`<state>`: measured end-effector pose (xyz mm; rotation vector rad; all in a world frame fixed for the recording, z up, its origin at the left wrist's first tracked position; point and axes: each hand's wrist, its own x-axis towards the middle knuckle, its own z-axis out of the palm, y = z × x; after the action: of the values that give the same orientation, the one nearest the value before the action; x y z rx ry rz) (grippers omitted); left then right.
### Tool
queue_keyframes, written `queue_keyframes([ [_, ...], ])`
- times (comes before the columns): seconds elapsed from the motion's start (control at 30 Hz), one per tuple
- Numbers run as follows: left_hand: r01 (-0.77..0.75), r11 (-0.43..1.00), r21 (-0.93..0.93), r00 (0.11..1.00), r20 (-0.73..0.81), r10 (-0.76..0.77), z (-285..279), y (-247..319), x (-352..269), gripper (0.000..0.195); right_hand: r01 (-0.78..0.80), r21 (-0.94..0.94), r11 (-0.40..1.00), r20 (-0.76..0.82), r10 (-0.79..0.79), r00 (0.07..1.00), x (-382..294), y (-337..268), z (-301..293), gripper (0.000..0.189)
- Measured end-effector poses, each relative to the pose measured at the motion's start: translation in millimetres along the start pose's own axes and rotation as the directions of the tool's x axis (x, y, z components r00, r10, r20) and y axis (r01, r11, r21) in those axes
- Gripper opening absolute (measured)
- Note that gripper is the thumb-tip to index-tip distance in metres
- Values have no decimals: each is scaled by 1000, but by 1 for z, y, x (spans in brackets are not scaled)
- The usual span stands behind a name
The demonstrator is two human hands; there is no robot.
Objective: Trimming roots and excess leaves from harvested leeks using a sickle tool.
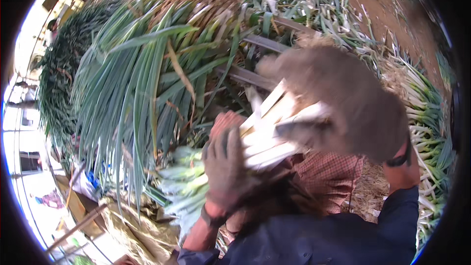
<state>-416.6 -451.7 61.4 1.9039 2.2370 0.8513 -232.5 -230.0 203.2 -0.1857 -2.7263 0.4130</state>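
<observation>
A bunch of green onions lies slanted across my lap, its white stems to the upper right and its green leaves to the lower left. My left hand, in a dirty grey-brown glove, is wrapped around the middle of the bunch. At the white end is my gloved right hand, blurred by motion, with its thumb lying over the stems and its fingers on the far side. The root ends are mostly hidden behind that hand. Checkered cloth covers my lap beneath the bunch.
A large heap of untrimmed onions hangs over in front to the left, beside metal bars. Cut leaves litter the brown ground. Stacked onions line the right side. Crumpled tan sheeting and a wooden pole lie lower left.
</observation>
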Motion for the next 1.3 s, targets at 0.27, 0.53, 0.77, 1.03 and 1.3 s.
queue_keyframes([
  [0.27,142,989,42,989,-54,-140,-4,35,-47,104,-21,-242,970,292,93,952,8,-35,100,69],
  [0.53,394,919,24,874,-317,-367,-38,-37,-92,46,1,-240,971,148,36,988,-25,-32,98,70],
  [0.77,365,919,-148,931,54,-361,-20,-85,-61,33,10,-315,949,-6,-13,1000,-35,-38,99,37],
  [1.03,564,815,-135,818,225,-529,0,-110,-47,26,-47,-74,996,-148,36,988,-27,-37,94,26],
  [1.3,661,492,-567,545,-88,-834,-69,-170,-75,25,-409,275,870,-106,450,887,-30,-33,97,19],
])
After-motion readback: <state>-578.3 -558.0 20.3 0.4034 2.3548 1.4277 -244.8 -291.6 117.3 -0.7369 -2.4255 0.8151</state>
